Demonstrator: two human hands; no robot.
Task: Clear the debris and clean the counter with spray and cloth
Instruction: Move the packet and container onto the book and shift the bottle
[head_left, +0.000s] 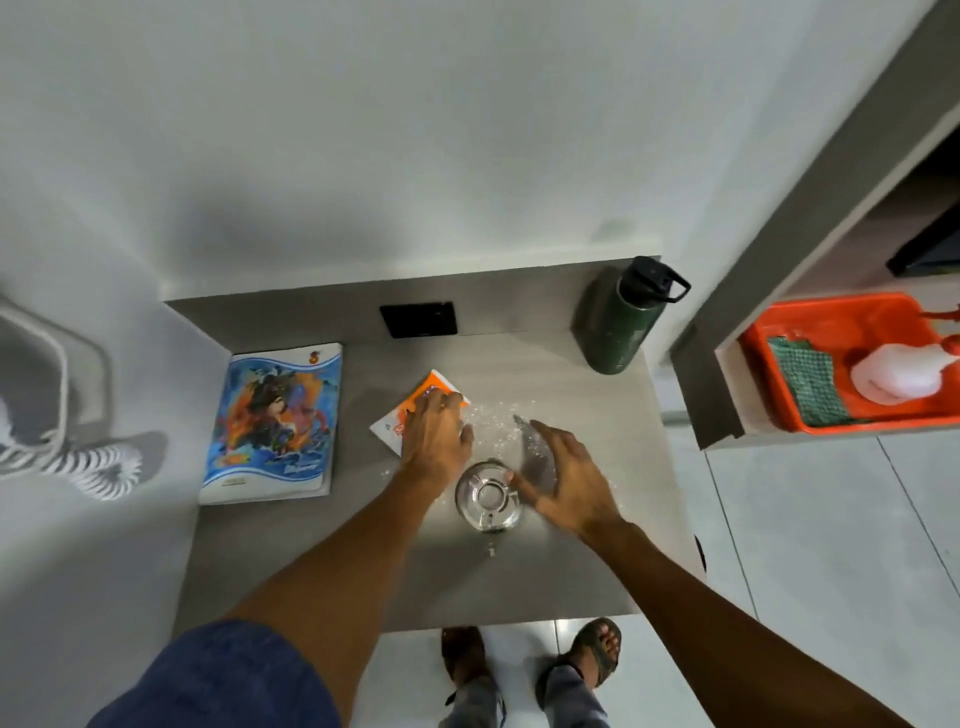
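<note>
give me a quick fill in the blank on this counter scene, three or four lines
1. The green cloth lies inside the ____ tray.
2. The left hand rests on an orange and white ____.
3. The exercise book lies to the ____ of the glass jar.
4. The green water bottle has a ____ lid.

Missing words: orange; packet; left; black

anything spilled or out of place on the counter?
Yes. White crumbs lie scattered on the counter between both hands, beside an orange-and-white packet under the left hand. The cloth and spray bottle sit in the orange tray.
</note>
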